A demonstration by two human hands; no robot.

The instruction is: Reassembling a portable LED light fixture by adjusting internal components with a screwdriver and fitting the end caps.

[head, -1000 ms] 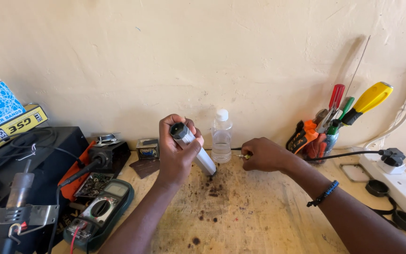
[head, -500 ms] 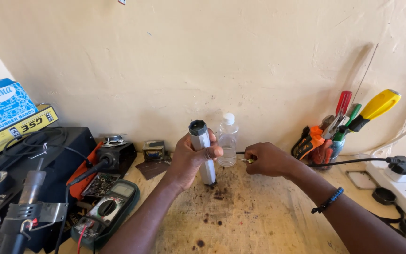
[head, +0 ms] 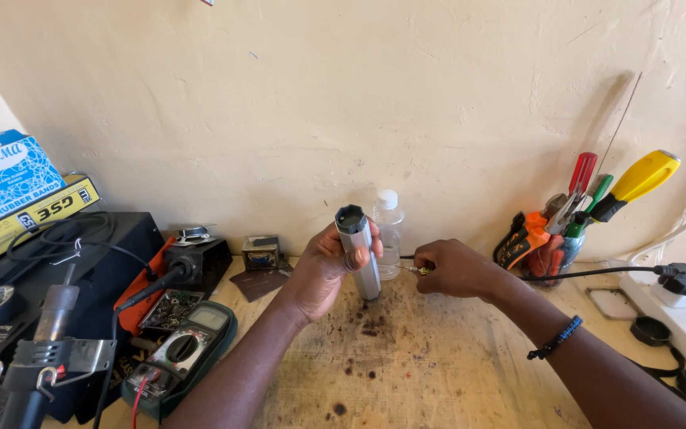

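Observation:
My left hand (head: 323,266) grips a grey metal hexagonal tube (head: 360,253) and holds it nearly upright, its lower end close to the stained wooden bench (head: 406,373). My right hand (head: 452,268) pinches a small brass-tipped tool (head: 414,270) whose thin point reaches toward the tube. A black cable (head: 597,274) runs from this hand to the right. A small clear plastic bottle with a white cap (head: 389,230) stands by the wall just behind the tube.
A green multimeter (head: 188,345), an orange-and-black tool (head: 176,274) and a black case (head: 57,270) sit at left, with boxes (head: 9,171) stacked behind. Screwdrivers and pliers (head: 581,206) stand in a holder at right. A white power strip (head: 672,306) lies far right.
My left hand has turned the tube from tilted to nearly upright and brought it toward the middle. My right hand has stayed near the bottle with its tool.

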